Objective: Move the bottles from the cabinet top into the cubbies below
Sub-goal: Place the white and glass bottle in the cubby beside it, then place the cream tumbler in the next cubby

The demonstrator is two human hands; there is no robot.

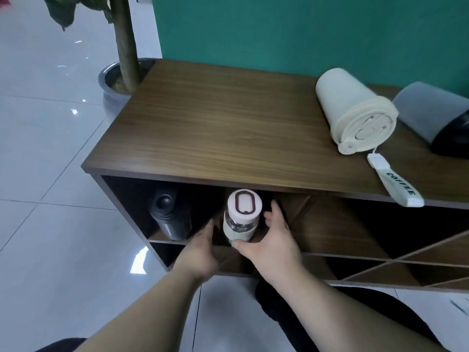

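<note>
Abt halfway by my read: black bottle sits in the left cubby, I've got the glass bottle going into the next one w/ right hand wrapped on it, left hand open beside, while cream cup & grey bottle wait on cabinet top at 2 o'clock.

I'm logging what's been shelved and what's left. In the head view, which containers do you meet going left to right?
Black bottle in the cubby → glass bottle with white lid between the hands → cream coffee cup lying on the cabinet top → grey bottle with black cap.
</note>
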